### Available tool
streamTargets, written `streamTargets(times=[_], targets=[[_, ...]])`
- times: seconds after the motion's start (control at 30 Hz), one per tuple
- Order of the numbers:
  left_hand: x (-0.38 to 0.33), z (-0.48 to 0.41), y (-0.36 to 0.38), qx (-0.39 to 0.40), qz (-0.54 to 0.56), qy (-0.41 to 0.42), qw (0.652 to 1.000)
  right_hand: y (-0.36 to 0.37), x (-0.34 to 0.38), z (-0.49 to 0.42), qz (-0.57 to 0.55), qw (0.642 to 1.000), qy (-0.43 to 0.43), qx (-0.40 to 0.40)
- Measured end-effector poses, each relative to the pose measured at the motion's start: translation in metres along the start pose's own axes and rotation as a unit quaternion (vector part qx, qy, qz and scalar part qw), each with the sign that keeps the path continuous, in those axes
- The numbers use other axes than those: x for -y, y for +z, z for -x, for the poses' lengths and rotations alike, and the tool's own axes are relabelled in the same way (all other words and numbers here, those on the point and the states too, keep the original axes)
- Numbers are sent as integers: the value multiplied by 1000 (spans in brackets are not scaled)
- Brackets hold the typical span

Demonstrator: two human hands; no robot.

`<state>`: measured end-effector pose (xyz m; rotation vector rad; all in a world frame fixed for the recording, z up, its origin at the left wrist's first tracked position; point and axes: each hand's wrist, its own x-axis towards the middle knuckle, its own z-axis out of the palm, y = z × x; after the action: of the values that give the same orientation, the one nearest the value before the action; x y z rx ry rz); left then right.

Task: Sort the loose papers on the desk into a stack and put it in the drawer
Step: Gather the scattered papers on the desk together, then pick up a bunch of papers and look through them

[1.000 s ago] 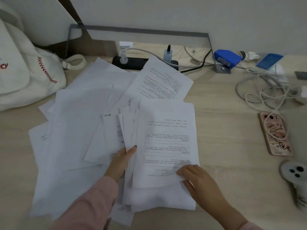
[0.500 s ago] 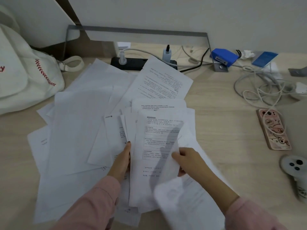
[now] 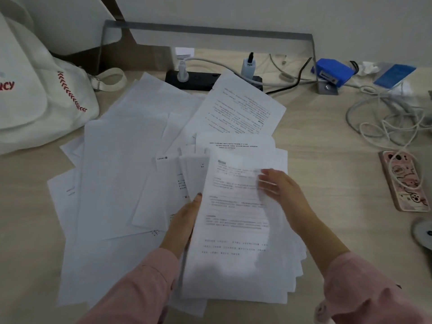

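Observation:
A rough stack of printed papers (image 3: 236, 232) lies on the wooden desk (image 3: 339, 160) in front of me, its right edges fanned out. My left hand (image 3: 184, 220) is edge-on against the stack's left side, fingers straight, gripping that edge. My right hand (image 3: 280, 190) rests on the upper right of the top sheet with blurred, spread fingers. Several loose white sheets (image 3: 121, 178) spread out to the left, partly under the stack. One printed sheet (image 3: 238, 111) lies tilted behind it. No drawer is in view.
A white canvas bag (image 3: 35, 101) sits at the left. Behind the papers are a black power strip (image 3: 194, 79) and a metal stand (image 3: 210, 31). To the right are a blue box (image 3: 332, 71), tangled cables (image 3: 385, 118) and a phone in a pink case (image 3: 404, 181).
My right hand pulled the top sheet off towards me, baring another printed page, then moved up to the stack's right edge. My left hand stayed at the left edge.

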<state>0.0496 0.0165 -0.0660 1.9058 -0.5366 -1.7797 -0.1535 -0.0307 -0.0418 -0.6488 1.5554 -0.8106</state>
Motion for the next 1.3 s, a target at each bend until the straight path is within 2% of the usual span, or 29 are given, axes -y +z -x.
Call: streamTargets(times=[0.07, 0.13, 0.27, 0.4, 0.57, 0.77, 0.9, 1.1, 1.3], targets=[[0, 7, 0, -2, 17, 25, 1000, -19, -8, 0, 99, 988, -43, -110], [2, 4, -2, 3, 3, 45, 999, -35, -19, -1, 156, 974, -17, -164], [10, 2, 3, 28, -43, 84, 995, -39, -39, -3, 142, 981, 66, -114], [4, 7, 12, 67, -41, 110, 991, -43, -35, 2, 127, 984, 71, -107], [-8, 19, 10, 87, -27, 144, 985, -63, -25, 17, 97, 990, 90, -44], [-50, 45, 5, 102, 10, 227, 969, -66, 8, 33, -2, 999, 31, 26], [-86, 62, -1, 74, 5, 308, 949, -62, 49, 47, -25, 995, -62, 71], [-116, 81, -14, 19, 19, 395, 918, -43, 90, 67, -36, 975, -208, 70], [-111, 87, -20, 3, 47, 392, 919, -25, 88, 71, -48, 965, -251, 54]])
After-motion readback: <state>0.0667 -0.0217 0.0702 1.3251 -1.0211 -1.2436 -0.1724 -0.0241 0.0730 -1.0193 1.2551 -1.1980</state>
